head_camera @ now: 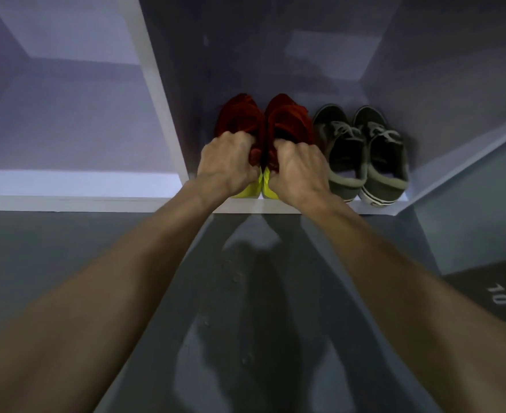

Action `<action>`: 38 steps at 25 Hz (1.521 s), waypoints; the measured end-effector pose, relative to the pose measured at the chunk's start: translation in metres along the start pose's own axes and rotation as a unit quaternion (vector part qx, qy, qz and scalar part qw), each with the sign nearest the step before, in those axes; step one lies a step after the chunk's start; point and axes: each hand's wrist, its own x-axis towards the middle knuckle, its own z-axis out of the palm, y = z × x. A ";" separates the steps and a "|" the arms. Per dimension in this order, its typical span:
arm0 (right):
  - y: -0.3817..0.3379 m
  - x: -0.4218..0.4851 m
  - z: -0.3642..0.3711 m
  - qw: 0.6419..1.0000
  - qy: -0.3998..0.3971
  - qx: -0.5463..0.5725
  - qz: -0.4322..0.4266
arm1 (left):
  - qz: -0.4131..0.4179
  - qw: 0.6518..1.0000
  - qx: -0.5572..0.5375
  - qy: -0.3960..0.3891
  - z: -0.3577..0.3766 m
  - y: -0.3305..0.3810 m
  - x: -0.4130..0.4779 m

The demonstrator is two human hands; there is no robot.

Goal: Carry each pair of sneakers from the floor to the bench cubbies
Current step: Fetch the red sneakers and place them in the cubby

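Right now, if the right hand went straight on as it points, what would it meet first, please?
The right hand grips a red sneaker with a yellow heel; beyond it, probably the cubby's grey back wall, though depth is unclear.

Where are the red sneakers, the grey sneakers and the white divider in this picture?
red sneakers (289, 120): head view, on the red upper of the right-hand shoe.
grey sneakers (345, 153): head view, on the left-hand shoe, below its laces.
white divider (156, 93): head view, on its front edge.
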 end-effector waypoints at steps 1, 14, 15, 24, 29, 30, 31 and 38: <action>0.004 0.007 0.010 1.000 -0.003 0.000 0.008 | 0.000 1.000 0.000 0.000 0.008 -0.002 0.008; 0.004 0.027 0.014 0.995 -0.088 -0.004 0.052 | -0.014 0.999 0.027 -0.019 0.024 -0.001 0.014; 0.003 0.027 0.013 0.994 -0.090 -0.003 0.054 | -0.016 0.999 0.027 -0.021 0.023 -0.001 0.014; 0.000 0.017 0.009 0.996 -0.070 0.019 0.060 | -0.018 1.000 0.001 -0.018 0.013 0.006 0.002; -0.016 0.002 0.008 0.998 -0.021 0.040 0.047 | 0.005 0.999 -0.031 0.031 -0.004 0.005 -0.021; -0.020 -0.002 0.007 0.998 -0.016 0.049 0.045 | 0.006 0.998 -0.044 0.043 -0.009 0.001 -0.030; -0.025 -0.009 0.003 0.997 -0.012 0.059 0.043 | 0.002 0.997 -0.054 0.053 -0.016 -0.004 -0.041; -0.104 -0.090 -0.135 0.982 -0.131 0.135 -0.019 | -0.114 0.991 -0.058 -0.036 -0.167 0.006 -0.177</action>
